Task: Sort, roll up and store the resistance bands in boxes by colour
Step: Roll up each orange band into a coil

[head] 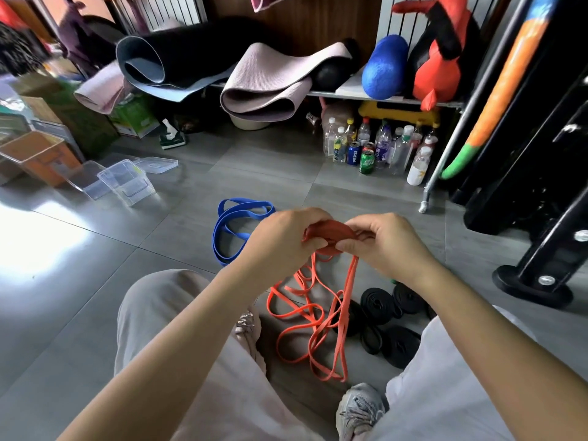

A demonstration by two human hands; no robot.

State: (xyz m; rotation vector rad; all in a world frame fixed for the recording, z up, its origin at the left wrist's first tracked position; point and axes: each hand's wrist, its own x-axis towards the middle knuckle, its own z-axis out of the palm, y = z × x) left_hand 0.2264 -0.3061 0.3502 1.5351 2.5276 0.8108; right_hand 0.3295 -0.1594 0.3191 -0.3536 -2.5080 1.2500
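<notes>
Both hands hold a small roll of orange-red resistance band (331,232) above the floor. My left hand (283,240) grips its left side and my right hand (381,243) pinches its right side. The loose rest of the orange band (313,316) hangs down and lies in loops on the floor between my knees. A blue band (237,224) lies in loops on the floor behind my left hand. Several rolled black bands (386,316) sit on the floor by my right knee. Clear plastic boxes (127,183) stand at the left.
A clear lid (157,164) lies by the boxes, with an orange-tinted bin (41,154) further left. Bottles and cans (375,148) stand under a shelf (350,94) holding rolled mats. A black machine base (534,281) stands at the right.
</notes>
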